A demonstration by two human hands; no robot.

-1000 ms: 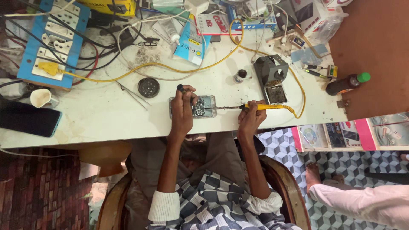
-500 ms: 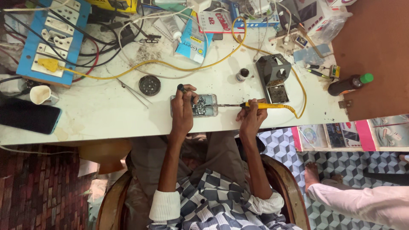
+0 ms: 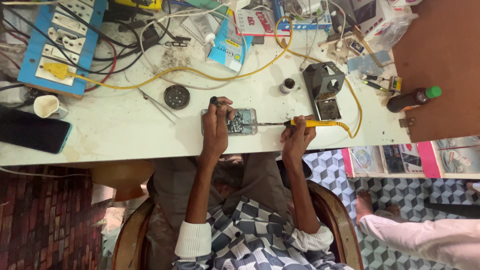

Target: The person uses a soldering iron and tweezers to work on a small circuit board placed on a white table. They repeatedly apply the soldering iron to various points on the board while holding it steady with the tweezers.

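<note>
Seen from overhead, seated at a white worktable. Left hand lying over the left part of an opened phone, fingers curled round a small dark-tipped tool held upright above the board. Right hand closed on the yellow handle of a soldering iron, tip pointing left and touching or just short of the phone's right edge (cannot tell which). Phone flat near the table's front edge, between the two hands, circuit board exposed. Yellow cord looping from the iron across the table to a blue socket board at far left. Grey iron stand just behind the right hand; small round dark tin behind and left of the left hand. Dark phone lying at the table's left end beside a white cup. Brown bottle with green cap at far right. Another person's foot and pale sleeve at lower right.
</note>
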